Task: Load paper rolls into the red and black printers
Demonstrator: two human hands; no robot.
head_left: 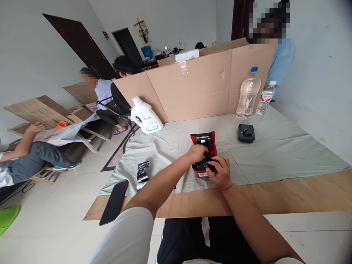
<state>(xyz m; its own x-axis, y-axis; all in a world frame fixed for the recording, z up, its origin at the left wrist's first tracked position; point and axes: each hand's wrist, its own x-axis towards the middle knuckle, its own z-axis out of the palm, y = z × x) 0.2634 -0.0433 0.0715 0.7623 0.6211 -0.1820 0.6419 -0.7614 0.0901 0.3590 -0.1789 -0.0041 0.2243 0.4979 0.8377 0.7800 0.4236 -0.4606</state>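
Red printer (205,143), left hand (197,152), right hand (219,172) gripping

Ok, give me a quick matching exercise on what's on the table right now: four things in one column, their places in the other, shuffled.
Things:
1. red device
2. black phone
3. white jug
4. large clear bottle

Places:
A. far right, by the cardboard wall
B. under both hands, left hand and right hand
C. overhanging the table's near left corner
D. far left, at the cardboard's left end

Pairs: 1-B, 2-C, 3-D, 4-A
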